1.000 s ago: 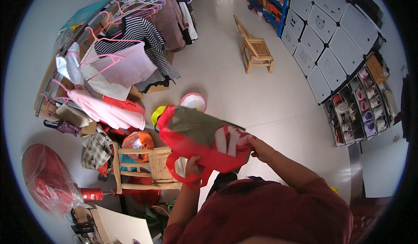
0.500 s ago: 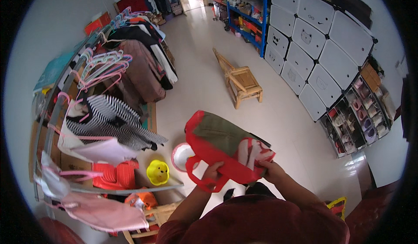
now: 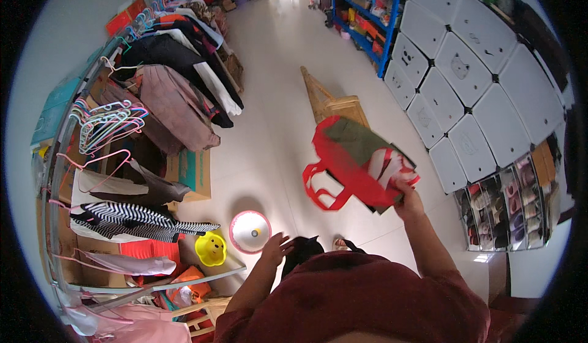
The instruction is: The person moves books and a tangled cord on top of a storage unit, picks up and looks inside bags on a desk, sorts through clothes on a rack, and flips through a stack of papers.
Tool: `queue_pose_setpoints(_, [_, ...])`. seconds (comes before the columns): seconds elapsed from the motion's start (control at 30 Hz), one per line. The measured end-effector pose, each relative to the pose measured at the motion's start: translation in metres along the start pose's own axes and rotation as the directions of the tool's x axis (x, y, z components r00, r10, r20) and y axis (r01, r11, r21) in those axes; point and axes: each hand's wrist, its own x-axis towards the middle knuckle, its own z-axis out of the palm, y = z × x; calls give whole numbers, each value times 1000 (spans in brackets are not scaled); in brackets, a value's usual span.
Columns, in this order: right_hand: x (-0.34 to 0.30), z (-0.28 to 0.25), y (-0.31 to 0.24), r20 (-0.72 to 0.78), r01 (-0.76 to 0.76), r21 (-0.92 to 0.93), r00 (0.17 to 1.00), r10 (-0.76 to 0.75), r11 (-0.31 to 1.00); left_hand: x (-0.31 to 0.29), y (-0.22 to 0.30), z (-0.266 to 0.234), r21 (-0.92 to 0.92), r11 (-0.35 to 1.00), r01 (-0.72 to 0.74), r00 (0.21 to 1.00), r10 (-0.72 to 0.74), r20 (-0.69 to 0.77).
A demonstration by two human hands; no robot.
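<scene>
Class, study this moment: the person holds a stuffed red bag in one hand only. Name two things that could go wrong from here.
1. The right hand alone grips the red bag, whose clothes bulge out of the top; they might spill.
2. The left hand hangs free just above the pink-rimmed round thing on the floor by the feet, which could perhaps be stepped on.

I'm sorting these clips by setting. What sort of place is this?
Probably a small clothing shop or a storeroom in a home. A clothes rail with hung garments and spare hangers runs along the left, white cube cabinets line the right wall, and blue shelves hold goods.
</scene>
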Motion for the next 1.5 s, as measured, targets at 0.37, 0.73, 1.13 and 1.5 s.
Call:
queue_pose_setpoints(0.37, [215,106,-36,-34,78,68,997,-76,995,79,92,-119,-78,997,-15,932,-14,-363])
queue_pose_setpoints(0.73, [373,226,-96,24,423,-626,850,-525,655,266,380,49,667,723,-180,906,386,-174])
queue_pose_setpoints(1.13, [627,370,-61,32,301,-714,916,-401,632,370,597,304,554,822,-130,955,-45,292])
queue_pose_setpoints(1.5, [827,489,-25,55,68,28,996,-70,997,513,818,482,-313,950,-23,600,263,755])
